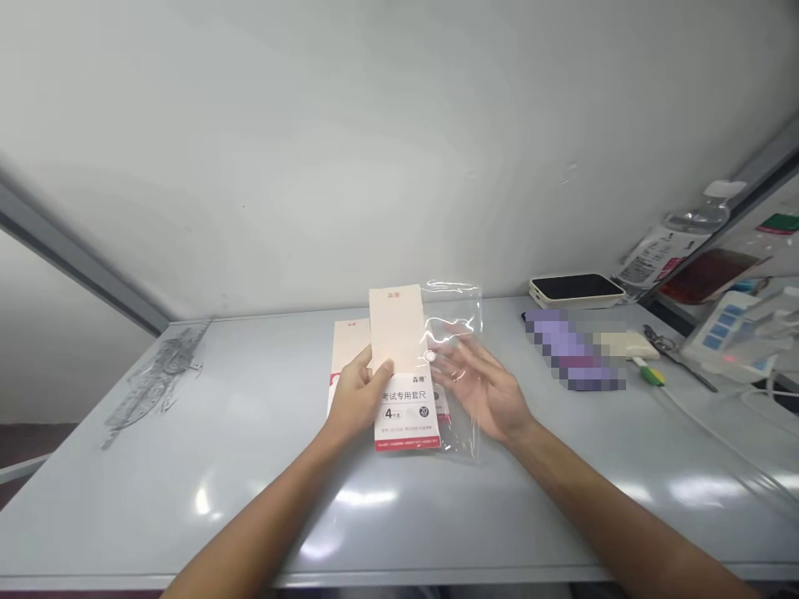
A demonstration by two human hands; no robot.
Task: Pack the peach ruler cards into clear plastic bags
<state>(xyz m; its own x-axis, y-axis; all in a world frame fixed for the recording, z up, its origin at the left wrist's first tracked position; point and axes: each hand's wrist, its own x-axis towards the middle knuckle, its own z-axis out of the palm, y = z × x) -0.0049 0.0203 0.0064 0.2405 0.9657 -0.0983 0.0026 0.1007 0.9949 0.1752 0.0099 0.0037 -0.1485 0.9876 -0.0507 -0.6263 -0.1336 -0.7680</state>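
My left hand [357, 393] pinches a cream and white printed card [399, 333] with a red bottom strip, its thumb on the front. To the right of the card, partly overlapping it, is a clear plastic pouch [465, 304] with a white snap button. My right hand [490, 391] grips this pouch; its fingers show through the clear film, and whether they are inside or behind it I cannot tell. Beneath the held card, another similar card [348, 337] lies on the table, mostly covered. Clear rulers [156, 370] with black markings lie in a heap at the left.
The grey table [250, 532] meets a white wall behind. At the right are a phone [574, 288], a blurred-out purple object [568, 349], a cable with a green and yellow plug [653, 376], and a tilted bottle [680, 237] against a metal frame.
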